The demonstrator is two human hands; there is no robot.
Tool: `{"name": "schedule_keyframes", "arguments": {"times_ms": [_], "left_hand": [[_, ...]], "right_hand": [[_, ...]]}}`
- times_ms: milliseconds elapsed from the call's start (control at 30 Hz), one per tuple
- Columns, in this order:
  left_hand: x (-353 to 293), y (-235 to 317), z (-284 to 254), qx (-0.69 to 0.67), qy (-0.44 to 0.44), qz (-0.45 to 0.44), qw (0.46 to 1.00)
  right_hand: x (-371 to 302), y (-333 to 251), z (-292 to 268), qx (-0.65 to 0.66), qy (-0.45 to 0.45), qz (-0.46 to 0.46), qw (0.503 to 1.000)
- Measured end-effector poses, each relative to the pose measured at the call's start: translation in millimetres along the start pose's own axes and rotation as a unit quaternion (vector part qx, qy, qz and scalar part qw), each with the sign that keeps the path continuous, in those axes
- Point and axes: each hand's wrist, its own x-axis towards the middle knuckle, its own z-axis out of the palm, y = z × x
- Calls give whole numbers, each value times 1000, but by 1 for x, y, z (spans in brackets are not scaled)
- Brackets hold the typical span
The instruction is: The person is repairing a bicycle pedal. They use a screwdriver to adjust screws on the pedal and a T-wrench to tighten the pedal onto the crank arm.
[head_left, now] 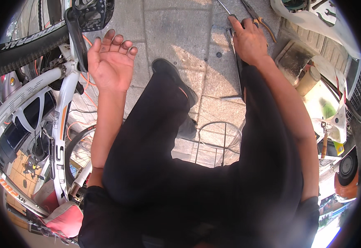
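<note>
My left hand point(112, 68) is held palm up beside the bicycle's black crank arm point(78, 45). Its fingers are apart and slightly curled, with dark smudges on the tips, and nothing lies in it. Over the paving, my right hand point(250, 41) reaches down with its fingers closed around the dark handle of a screwdriver point(227, 9), whose thin metal shaft points away to the far left. Pliers with orange handles point(265, 28) lie just beyond its fingers. A long thin metal tool point(235, 62) with a bent near end lies between that hand and my right leg.
A white bicycle frame point(61, 120) and a black tyre point(27, 51) fill the left side. A black pedal point(95, 16) juts in at the top. To the right stand a grimy tray point(294, 58), a jar point(308, 80) and a white bag point(308, 22). A wire ring point(219, 122) lies between my legs.
</note>
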Motion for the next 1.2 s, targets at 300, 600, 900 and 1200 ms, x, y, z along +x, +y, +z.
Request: {"name": "schedule_keyframes", "arguments": {"times_ms": [300, 600, 900, 1200], "left_hand": [[6, -19, -24, 97, 29, -3, 995], [23, -111, -85, 754, -165, 193, 606], [23, -137, -108, 816, -218, 243, 476], [37, -148, -108, 836, -248, 248, 422]], "right_hand": [[-2, -30, 15, 95, -31, -148, 984], [-12, -44, 9, 131, -76, -115, 982], [-10, -47, -3, 162, -104, -60, 979], [-2, -53, -7, 189, -113, -45, 974]]}}
